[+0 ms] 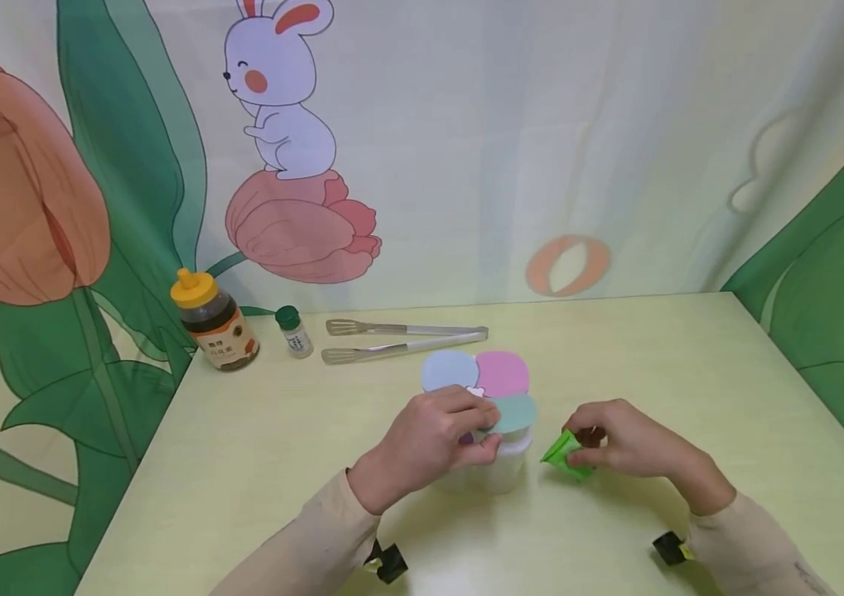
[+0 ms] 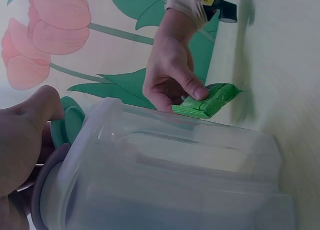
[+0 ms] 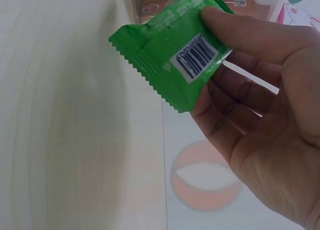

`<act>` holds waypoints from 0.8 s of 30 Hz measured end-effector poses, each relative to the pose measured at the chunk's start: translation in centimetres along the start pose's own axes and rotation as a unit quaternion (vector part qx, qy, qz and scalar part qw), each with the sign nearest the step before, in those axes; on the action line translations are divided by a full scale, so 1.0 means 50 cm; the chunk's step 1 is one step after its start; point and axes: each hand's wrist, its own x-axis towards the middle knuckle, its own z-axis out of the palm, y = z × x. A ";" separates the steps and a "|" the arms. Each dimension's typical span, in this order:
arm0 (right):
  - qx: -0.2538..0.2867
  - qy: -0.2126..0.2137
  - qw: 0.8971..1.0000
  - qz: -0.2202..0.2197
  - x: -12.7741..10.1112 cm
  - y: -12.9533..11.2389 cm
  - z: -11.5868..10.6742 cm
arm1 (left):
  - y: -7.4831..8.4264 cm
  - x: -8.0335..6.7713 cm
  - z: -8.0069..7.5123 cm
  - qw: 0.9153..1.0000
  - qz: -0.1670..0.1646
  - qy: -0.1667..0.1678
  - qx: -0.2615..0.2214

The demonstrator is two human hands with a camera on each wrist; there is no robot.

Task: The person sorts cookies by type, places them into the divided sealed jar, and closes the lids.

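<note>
Flanking the tongs (image 1: 407, 341), bottles (image 1: 214, 321) stand behind.

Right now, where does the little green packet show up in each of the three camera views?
Head: green packet sits low, right of centre, pinched by the right hand.
Left wrist: the packet is upper centre-right, under the thumb, above the clear container.
Right wrist: the packet fills the upper middle, barcode showing.
Shared landmark: the right hand's thumb pressing on the packet.
</note>
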 end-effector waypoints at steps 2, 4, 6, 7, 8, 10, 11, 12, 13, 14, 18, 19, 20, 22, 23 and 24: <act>0.004 0.009 1.000 -0.005 -0.001 -0.003 -0.002 | -0.001 0.000 -0.001 1.000 -0.005 -0.004 -0.005; 0.008 0.018 1.000 -0.010 -0.002 -0.006 -0.005 | -0.002 0.000 -0.002 1.000 -0.011 -0.009 -0.010; 0.009 0.028 1.000 -0.013 -0.003 -0.010 -0.008 | -0.003 0.001 -0.003 1.000 -0.017 -0.013 -0.018; 0.009 0.031 0.999 -0.014 -0.003 -0.012 -0.010 | -0.004 0.001 -0.003 0.999 -0.020 -0.014 -0.022; 0.010 0.035 0.999 -0.016 -0.003 -0.013 -0.012 | -0.004 0.002 -0.003 0.999 -0.023 -0.015 -0.027; 0.010 0.044 0.999 -0.020 -0.003 -0.018 -0.015 | -0.005 0.002 -0.003 0.999 -0.030 -0.016 -0.037; 0.011 0.049 0.999 -0.022 -0.003 -0.020 -0.016 | -0.005 0.003 -0.004 0.998 -0.033 -0.017 -0.041; 0.011 0.055 0.998 -0.027 -0.002 -0.022 -0.018 | -0.006 0.003 -0.004 0.998 -0.036 -0.018 -0.045; 0.009 0.062 0.997 -0.032 -0.002 -0.025 -0.019 | -0.006 0.004 -0.005 0.998 -0.038 -0.019 -0.048; 0.007 0.070 0.997 -0.039 -0.001 -0.027 -0.021 | -0.006 0.005 -0.006 0.998 -0.041 -0.020 -0.051; -0.013 0.103 0.992 -0.072 0.002 -0.035 -0.029 | -0.008 0.008 -0.008 0.997 -0.048 -0.022 -0.059; -0.018 0.110 0.991 -0.078 0.003 -0.037 -0.031 | -0.008 0.009 -0.008 0.997 -0.049 -0.022 -0.060; -0.022 0.116 0.990 -0.081 0.003 -0.039 -0.033 | -0.009 0.010 -0.009 0.997 -0.051 -0.022 -0.062; -0.027 0.128 0.987 -0.088 0.005 -0.043 -0.037 | -0.012 0.011 -0.009 0.996 -0.053 -0.023 -0.067; -0.027 0.133 0.987 -0.089 0.005 -0.045 -0.039 | -0.013 0.011 -0.010 0.996 -0.053 -0.025 -0.068; -0.028 0.136 0.986 -0.090 0.006 -0.047 -0.040 | -0.014 0.012 -0.010 0.996 -0.054 -0.026 -0.072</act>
